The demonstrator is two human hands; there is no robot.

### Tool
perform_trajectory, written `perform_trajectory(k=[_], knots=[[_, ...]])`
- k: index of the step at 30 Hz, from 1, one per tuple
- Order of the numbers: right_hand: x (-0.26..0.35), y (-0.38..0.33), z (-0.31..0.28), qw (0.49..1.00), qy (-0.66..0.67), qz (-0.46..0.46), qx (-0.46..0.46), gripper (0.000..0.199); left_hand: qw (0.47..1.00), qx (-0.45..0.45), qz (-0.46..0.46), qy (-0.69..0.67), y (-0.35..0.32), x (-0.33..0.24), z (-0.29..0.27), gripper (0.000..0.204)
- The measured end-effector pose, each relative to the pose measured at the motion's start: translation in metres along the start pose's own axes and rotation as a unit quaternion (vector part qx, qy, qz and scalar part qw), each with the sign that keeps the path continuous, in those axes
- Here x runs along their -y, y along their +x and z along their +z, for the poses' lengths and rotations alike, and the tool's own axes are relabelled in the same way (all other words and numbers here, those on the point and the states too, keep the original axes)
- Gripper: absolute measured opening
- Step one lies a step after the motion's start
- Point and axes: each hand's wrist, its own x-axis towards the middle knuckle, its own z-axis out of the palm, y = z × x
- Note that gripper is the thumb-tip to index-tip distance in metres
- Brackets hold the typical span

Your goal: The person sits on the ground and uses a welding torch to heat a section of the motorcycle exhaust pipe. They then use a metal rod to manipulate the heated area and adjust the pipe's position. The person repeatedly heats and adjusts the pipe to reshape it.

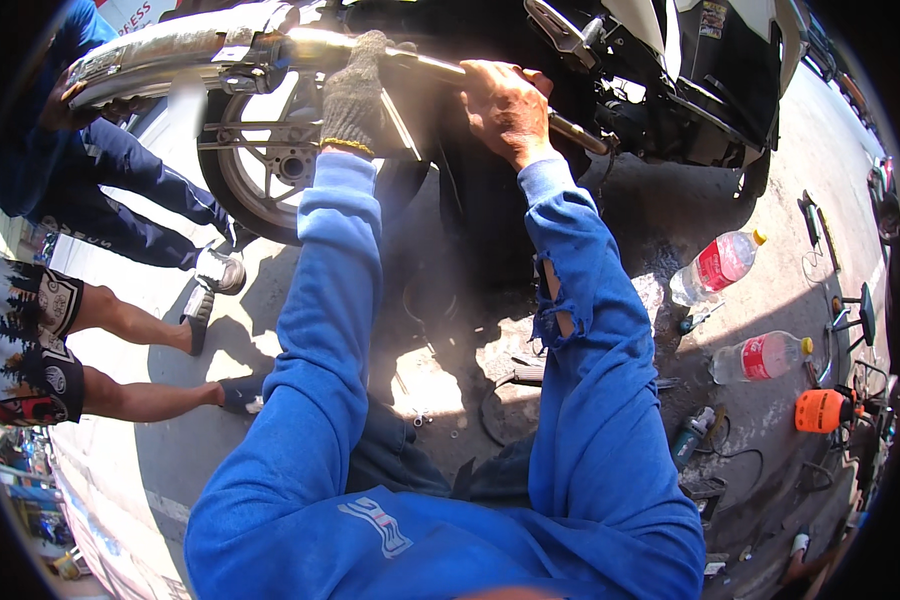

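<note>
Hands grip the motorcycle exhaust pipe (270, 50) at 12 o'clock: gloved left hand (355, 95) wrapped around it, bare right hand (505, 105) closed over its thin front section. Risk: hot metal could burn the ungloved palm; the rear wheel (270, 160) sits just below

Both arms wear bright blue long sleeves. The left hand (353, 92) wears a grey knitted glove with a yellow-edged cuff; the right hand (505, 108) is bare. The right sleeve (580, 330) is torn below the elbow.
</note>
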Motion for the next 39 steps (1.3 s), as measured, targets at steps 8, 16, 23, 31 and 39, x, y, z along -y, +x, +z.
perform_trajectory(k=[8, 16, 23, 31, 39], knots=[[0.000, 0.004, -0.004, 0.998, 0.029, 0.028, 0.038, 0.038, 0.999, -0.001, -0.050, -0.001, 0.000, -0.002, 0.000, 0.029], [0.001, 0.006, -0.010, 0.995, -0.079, 0.011, 0.051, 0.040, 1.000, -0.005, 0.019, -0.017, 0.005, 0.013, -0.001, 0.030], [0.010, 0.008, -0.008, 0.991, -0.123, 0.033, 0.049, 0.041, 1.000, -0.002, -0.027, -0.010, 0.004, 0.008, -0.001, 0.029], [0.012, 0.008, -0.008, 0.993, -0.093, 0.039, 0.061, 0.037, 0.999, -0.018, -0.037, -0.003, 0.002, -0.002, 0.003, 0.029], [0.009, 0.003, -0.009, 0.998, -0.035, 0.035, 0.038, 0.051, 0.999, -0.024, -0.035, 0.002, 0.000, -0.006, -0.001, 0.028]])
